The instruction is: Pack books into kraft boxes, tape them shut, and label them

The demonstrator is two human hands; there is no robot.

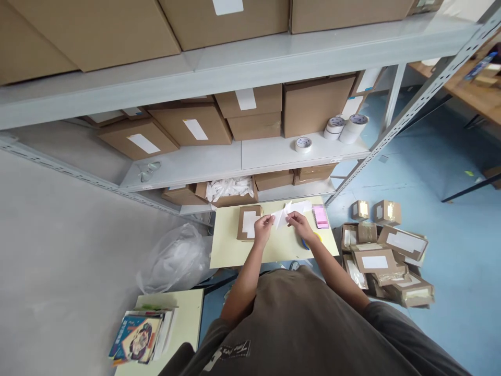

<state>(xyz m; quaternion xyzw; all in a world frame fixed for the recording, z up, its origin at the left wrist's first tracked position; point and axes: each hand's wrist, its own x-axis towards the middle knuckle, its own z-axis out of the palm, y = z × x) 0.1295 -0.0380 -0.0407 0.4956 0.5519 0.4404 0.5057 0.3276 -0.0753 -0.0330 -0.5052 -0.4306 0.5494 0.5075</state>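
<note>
Over the pale yellow table (223, 255), my left hand (264, 228) pinches the left side of a white paper label (278, 217). The fingers of my right hand (299, 224) close on its right side, where the paper stands up in a fold. Just left of my left hand lies a brown cardboard box (243, 232) with a white label on top. More white paper (300, 206) rests behind my right hand. Under my right wrist, a yellow and blue ring-shaped thing (317, 237) is partly hidden. A pink pad-like item (321, 216) lies at the table's right.
Metal shelving (219, 159) with cardboard boxes rises ahead, carrying several tape rolls (303, 145). Boxed packages (385, 258) are heaped on the floor at right. A clear plastic bag (172, 258) stands at left, near a side table with books (141, 334).
</note>
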